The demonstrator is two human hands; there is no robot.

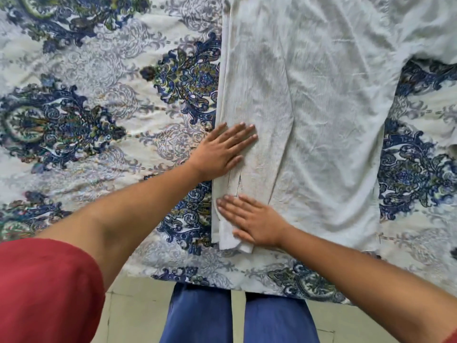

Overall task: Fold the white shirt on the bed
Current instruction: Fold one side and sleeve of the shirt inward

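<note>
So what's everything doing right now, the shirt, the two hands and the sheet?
white shirt: lying flat on the bed, its left edge folded inward into a long strip, right side and sleeve not yet folded, creased.
left hand: fingers straight, pressing flat on the folded strip.
right hand: fingers straight, pressing flat on the same strip, nearer the hem.
patterned bedsheet: spread out under the shirt, slightly wrinkled.

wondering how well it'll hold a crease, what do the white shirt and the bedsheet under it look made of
The white shirt: likely thin cotton or a cotton blend, matte; a fine grid weave shows and it wrinkles softly. The bedsheet: probably printed woven cotton, matte, with a blue and olive paisley print and small creases. Fibre can't be confirmed by sight.
</note>
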